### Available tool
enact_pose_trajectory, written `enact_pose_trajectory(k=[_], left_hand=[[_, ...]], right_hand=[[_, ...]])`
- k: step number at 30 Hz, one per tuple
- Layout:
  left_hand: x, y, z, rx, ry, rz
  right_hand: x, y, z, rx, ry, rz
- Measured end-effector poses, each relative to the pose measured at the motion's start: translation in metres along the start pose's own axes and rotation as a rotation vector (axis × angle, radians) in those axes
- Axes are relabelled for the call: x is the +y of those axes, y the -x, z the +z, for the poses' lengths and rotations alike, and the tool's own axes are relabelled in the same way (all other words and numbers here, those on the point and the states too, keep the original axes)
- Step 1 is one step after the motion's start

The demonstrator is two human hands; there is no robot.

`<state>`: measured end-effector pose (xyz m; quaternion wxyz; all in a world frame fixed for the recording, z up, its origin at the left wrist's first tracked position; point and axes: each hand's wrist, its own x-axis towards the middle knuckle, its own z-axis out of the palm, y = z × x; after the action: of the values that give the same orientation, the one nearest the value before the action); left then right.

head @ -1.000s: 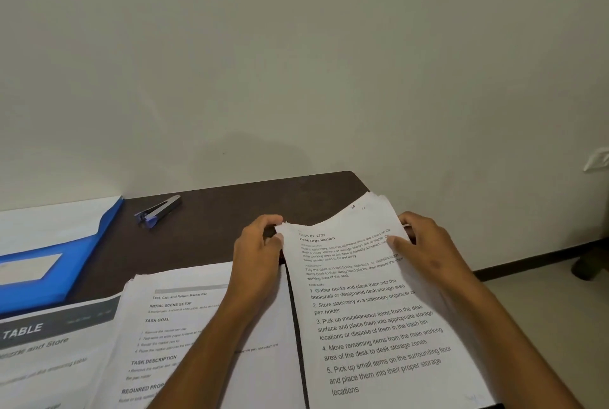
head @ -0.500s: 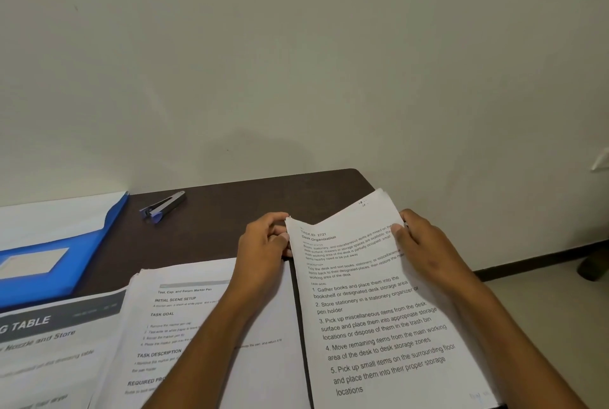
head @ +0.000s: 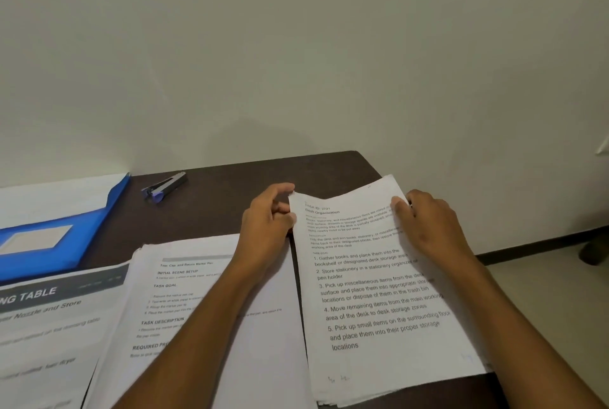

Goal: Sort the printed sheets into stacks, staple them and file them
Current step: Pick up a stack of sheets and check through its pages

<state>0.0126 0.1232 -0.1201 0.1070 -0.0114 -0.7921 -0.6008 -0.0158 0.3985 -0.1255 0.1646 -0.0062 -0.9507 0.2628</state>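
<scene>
Head view: left hand [head: 267, 224] pinches the top-left corner of the right-hand stack [head: 379, 293], fingers curled. Right hand [head: 428, 227] holds its top-right corner, thumb on the top sheet. Stack lies at the dark bench's [head: 214, 211] right end. Middle stack [head: 204, 309] alongside; stapler [head: 164, 185] and blue folder [head: 49, 230] far left.

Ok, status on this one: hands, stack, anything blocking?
Left hand and right hand pinch Desk Organization stack top corners. Stapler untouched, far left. Nothing blocking.
</scene>
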Motion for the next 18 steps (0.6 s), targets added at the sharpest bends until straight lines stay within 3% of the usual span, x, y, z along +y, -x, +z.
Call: enact_pose_trajectory(k=[5,10,18], left_hand=[[0.011,0.005,0.001,0.037,0.041,0.006],[0.058,0.002,0.0,0.108,0.158,0.051],[0.132,0.032,0.009,-0.072,0.332,0.048]], right_hand=[[-0.006,-0.001,-0.011,-0.048,-0.084,0.003],[-0.026,0.0,-0.053,0.139,-0.375,-0.077],[-0.065,0.016,-0.124,0.39,-0.704,-0.15]])
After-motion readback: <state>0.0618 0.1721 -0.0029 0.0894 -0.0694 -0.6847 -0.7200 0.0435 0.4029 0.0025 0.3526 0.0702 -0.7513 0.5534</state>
